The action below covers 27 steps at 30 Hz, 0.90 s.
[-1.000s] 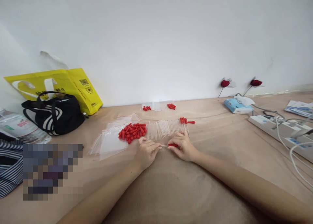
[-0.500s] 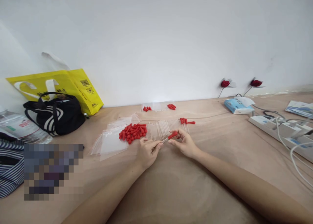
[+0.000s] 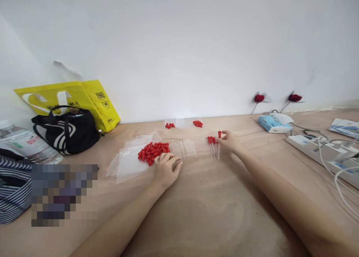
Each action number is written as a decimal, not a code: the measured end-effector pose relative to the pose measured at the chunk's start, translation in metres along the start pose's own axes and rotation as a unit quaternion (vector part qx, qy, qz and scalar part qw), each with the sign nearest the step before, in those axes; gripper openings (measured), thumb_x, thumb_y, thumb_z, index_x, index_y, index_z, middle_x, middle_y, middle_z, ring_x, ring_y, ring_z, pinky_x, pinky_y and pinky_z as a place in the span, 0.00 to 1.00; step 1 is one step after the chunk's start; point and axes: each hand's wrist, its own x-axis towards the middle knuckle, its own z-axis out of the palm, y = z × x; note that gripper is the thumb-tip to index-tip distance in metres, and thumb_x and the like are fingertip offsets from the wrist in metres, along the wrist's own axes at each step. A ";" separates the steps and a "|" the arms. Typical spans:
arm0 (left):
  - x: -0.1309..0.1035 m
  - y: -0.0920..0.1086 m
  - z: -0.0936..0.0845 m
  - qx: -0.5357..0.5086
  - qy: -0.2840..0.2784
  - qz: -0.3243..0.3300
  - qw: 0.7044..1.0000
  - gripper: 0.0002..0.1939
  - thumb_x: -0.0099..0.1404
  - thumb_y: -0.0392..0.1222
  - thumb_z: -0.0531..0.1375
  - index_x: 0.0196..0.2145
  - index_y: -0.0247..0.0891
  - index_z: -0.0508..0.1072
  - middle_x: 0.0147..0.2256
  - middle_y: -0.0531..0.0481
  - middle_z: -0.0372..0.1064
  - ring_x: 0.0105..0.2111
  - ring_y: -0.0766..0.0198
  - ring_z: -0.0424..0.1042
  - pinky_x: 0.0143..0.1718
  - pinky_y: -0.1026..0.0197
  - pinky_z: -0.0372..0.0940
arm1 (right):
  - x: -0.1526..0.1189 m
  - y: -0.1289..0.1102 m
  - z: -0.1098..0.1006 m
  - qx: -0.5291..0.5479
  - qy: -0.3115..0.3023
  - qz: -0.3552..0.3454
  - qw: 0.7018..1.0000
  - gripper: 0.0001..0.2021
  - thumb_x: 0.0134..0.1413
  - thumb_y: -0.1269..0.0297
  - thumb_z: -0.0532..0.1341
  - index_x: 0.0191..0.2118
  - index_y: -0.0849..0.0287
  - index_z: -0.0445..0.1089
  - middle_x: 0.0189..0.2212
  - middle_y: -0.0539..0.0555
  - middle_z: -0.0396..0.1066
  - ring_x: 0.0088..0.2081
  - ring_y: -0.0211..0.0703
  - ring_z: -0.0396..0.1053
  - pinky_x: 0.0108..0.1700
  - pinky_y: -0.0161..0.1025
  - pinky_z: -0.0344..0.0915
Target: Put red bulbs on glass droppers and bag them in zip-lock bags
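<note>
My right hand (image 3: pixel 230 141) pinches a dropper with a red bulb (image 3: pixel 220 134) at the right end of a row of clear tubes (image 3: pixel 193 148). Beside it, several red bulbs (image 3: pixel 211 139) sit on tubes at that end. My left hand (image 3: pixel 167 167) rests at the near edge of the pile of red rubber bulbs (image 3: pixel 153 152), near the left end of the row, its fingers apart with nothing seen in them. Clear zip bags (image 3: pixel 131 163) lie left of the pile.
Bags with red-bulbed droppers (image 3: pixel 183 123) lie by the wall. A yellow bag (image 3: pixel 103 107), black bag (image 3: pixel 81 133) and bottle (image 3: pixel 28 146) stand left. At right are a tissue pack (image 3: pixel 275 123), power strip (image 3: pixel 305 145), cables and leaflets (image 3: pixel 344 127).
My right hand has moved right and away from me with the red-bulbed dropper, to the row's right end. My left hand let go of the tube and shifted slightly left.
</note>
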 end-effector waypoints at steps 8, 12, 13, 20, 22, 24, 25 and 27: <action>0.000 0.000 0.003 0.037 0.005 -0.005 0.999 0.05 0.57 0.42 0.57 0.29 0.43 0.73 0.34 0.50 0.68 0.38 0.58 0.63 0.39 0.53 0.49 | 0.009 0.006 0.021 -0.124 0.012 0.019 0.992 0.29 0.42 0.56 0.59 0.50 0.65 0.59 0.37 0.61 0.71 0.42 0.50 0.67 0.40 0.40 0.60; 0.001 0.000 0.003 0.056 -0.006 -0.012 0.998 0.05 0.57 0.43 0.57 0.29 0.43 0.73 0.34 0.50 0.68 0.38 0.58 0.63 0.37 0.53 0.49 | 0.012 0.009 0.020 -0.139 0.015 0.012 0.990 0.25 0.44 0.53 0.57 0.47 0.64 0.63 0.38 0.61 0.71 0.42 0.49 0.67 0.40 0.39 0.61; 0.002 0.000 0.003 0.064 -0.010 -0.015 0.998 0.05 0.57 0.43 0.57 0.29 0.43 0.73 0.35 0.49 0.67 0.38 0.58 0.62 0.37 0.53 0.49 | 0.013 0.011 0.017 -0.143 0.010 0.010 0.990 0.23 0.46 0.53 0.56 0.46 0.63 0.64 0.38 0.60 0.71 0.41 0.47 0.68 0.39 0.38 0.61; 0.027 0.000 0.001 0.133 -0.022 -0.076 0.988 0.09 0.55 0.47 0.57 0.31 0.41 0.72 0.37 0.47 0.67 0.40 0.54 0.60 0.38 0.51 0.50 | 0.024 0.028 -0.009 -0.204 -0.051 -0.036 0.977 0.14 0.45 0.58 0.58 0.38 0.56 0.72 0.36 0.54 0.72 0.38 0.43 0.68 0.37 0.34 0.61; 0.035 0.001 0.002 0.142 -0.031 -0.088 0.985 0.11 0.54 0.48 0.57 0.31 0.40 0.71 0.37 0.45 0.66 0.41 0.53 0.60 0.38 0.50 0.51 | 0.025 0.032 -0.013 -0.219 -0.072 -0.056 0.972 0.14 0.43 0.60 0.59 0.38 0.56 0.72 0.36 0.53 0.72 0.38 0.42 0.68 0.37 0.34 0.60; 0.043 0.003 0.005 0.144 -0.045 -0.093 0.984 0.11 0.53 0.49 0.57 0.30 0.39 0.71 0.37 0.44 0.66 0.42 0.51 0.59 0.39 0.50 0.51 | 0.025 0.035 -0.013 -0.224 -0.081 -0.064 0.969 0.14 0.41 0.61 0.60 0.37 0.55 0.72 0.36 0.53 0.71 0.37 0.42 0.68 0.37 0.34 0.60; 0.046 0.004 0.007 0.144 -0.055 -0.096 0.983 0.11 0.53 0.48 0.56 0.29 0.39 0.71 0.37 0.43 0.66 0.42 0.50 0.59 0.39 0.49 0.51 | 0.025 0.036 -0.012 -0.227 -0.082 -0.065 0.968 0.13 0.40 0.61 0.61 0.37 0.55 0.72 0.36 0.52 0.71 0.37 0.42 0.68 0.36 0.34 0.60; 0.051 0.006 0.011 0.145 -0.074 -0.103 0.981 0.10 0.53 0.46 0.56 0.27 0.38 0.72 0.37 0.42 0.66 0.43 0.49 0.58 0.40 0.48 0.51 | 0.026 0.036 -0.011 -0.232 -0.082 -0.067 0.967 0.12 0.40 0.62 0.61 0.35 0.55 0.73 0.35 0.53 0.71 0.37 0.42 0.67 0.36 0.34 0.60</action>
